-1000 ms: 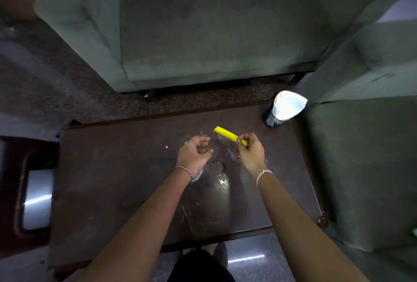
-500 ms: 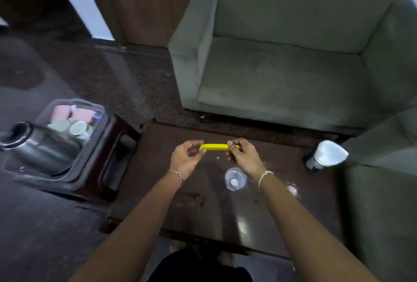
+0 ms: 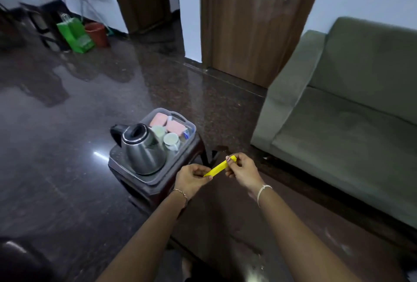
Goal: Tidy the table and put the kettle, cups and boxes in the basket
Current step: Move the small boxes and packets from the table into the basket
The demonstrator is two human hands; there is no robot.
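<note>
A thin yellow packet [image 3: 219, 166] is stretched between my two hands above the left end of the dark table [image 3: 237, 225]. My left hand [image 3: 191, 178] pinches its lower end and my right hand [image 3: 241, 170] pinches its upper end. To the left, a clear plastic basket [image 3: 190, 128] rests on a small dark stool [image 3: 158, 189]. Inside it stand a steel kettle [image 3: 144, 148] with a black handle, two pale cups [image 3: 171, 139] and two pink boxes [image 3: 174, 127].
A green sofa [image 3: 352, 110] runs along the right side behind the table. Glossy dark floor spreads to the left. A wooden door [image 3: 252, 20] is behind, and a green bag [image 3: 75, 33] with a red bucket [image 3: 97, 33] stands far back left.
My view has swung left and up, so the basket with the kettle now sits centre left. Both hands moved left with the yellow packet, now tilted. The clear cup and white bottle have left view.
</note>
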